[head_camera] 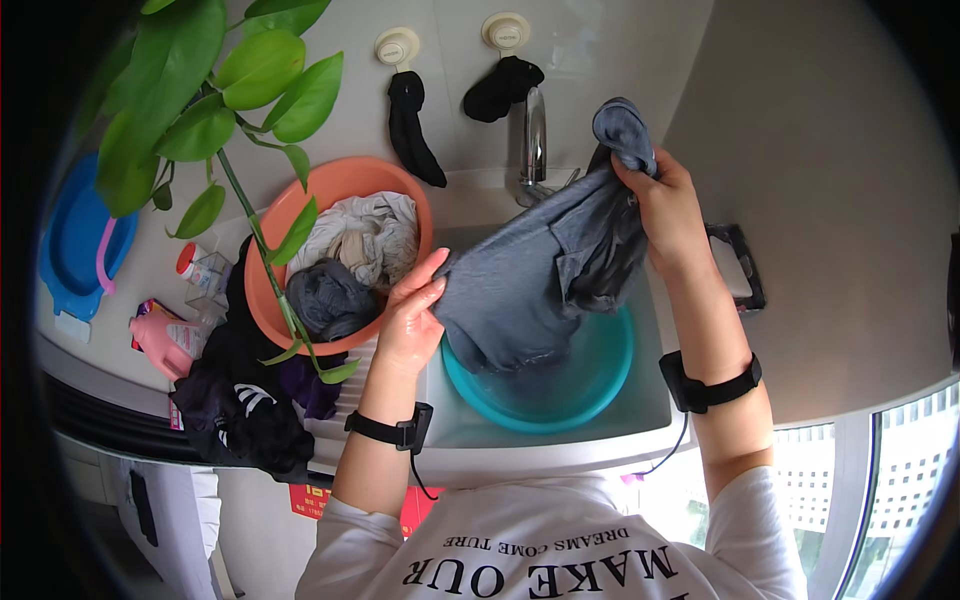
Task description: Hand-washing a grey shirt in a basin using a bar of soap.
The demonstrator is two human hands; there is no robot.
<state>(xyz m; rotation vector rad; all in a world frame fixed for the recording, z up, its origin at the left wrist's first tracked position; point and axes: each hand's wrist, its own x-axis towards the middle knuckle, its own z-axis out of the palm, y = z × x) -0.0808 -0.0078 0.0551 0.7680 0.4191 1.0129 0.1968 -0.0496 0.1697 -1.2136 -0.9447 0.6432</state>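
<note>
A wet grey cloth garment [517, 277] is stretched between my two hands. My right hand [664, 202] grips its upper bunched end, near the faucet. At the garment's left edge, my left hand [416, 311] pinches the fabric between thumb and fingers. The lower part hangs into a turquoise basin [600, 409], which holds cloudy water. That basin stands inside a white sink [652, 397]. To the left is an orange basin [262, 300] with white cloth [382, 217] and a dark grey bundled cloth [330, 300] in it.
A chrome faucet [534, 135] rises behind the sink. Black socks [409, 127] hang from wall hooks. Plant leaves [262, 71] overhang the orange basin. Dark clothes [247, 405], a pink bottle [165, 345] and a blue basin [82, 240] lie left. A soap dish [735, 266] sits right.
</note>
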